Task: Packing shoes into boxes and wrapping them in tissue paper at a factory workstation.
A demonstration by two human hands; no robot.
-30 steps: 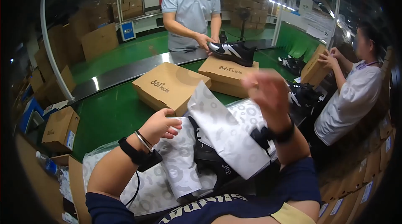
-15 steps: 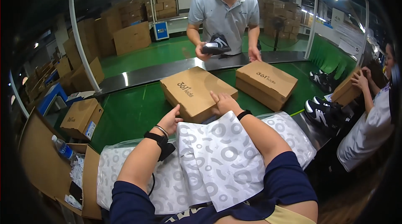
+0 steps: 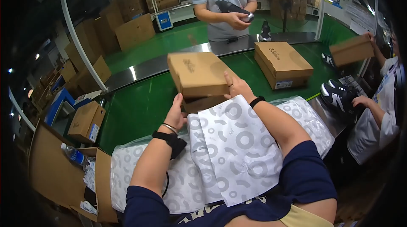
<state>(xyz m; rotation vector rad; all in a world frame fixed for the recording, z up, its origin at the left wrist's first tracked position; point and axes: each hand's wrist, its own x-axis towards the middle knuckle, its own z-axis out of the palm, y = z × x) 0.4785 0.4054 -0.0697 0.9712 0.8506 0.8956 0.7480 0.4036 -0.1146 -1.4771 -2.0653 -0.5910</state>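
Observation:
In front of me is a brown cardboard shoebox (image 3: 199, 74). Its lid is tipped up a little, with a dark gap and the lower part of the box visible under its near edge. My left hand (image 3: 174, 114) is closed at the near left corner, thumb up against the lid's edge. At the near right side my right hand (image 3: 239, 88) grips the box, fingers bent over its edge. A loose sheet of white wrapping paper (image 3: 235, 155) with grey rings lies between my forearms, over a plastic-wrapped stack of the same paper (image 3: 142, 180).
A second shoebox (image 3: 284, 64) sits on the green belt (image 3: 142, 116) to the right, another (image 3: 87, 121) at left. Across, a person holds a black shoe (image 3: 235, 8). At right, a co-worker handles a box (image 3: 352, 50) beside black shoes (image 3: 339, 97). An open carton (image 3: 104, 184) stands left.
The near shoebox has tilted, its lid rising at the near edge between my hands. The right shoebox has turned and shifted. The person opposite now holds the shoe in both hands; another shoe stands on the ledge.

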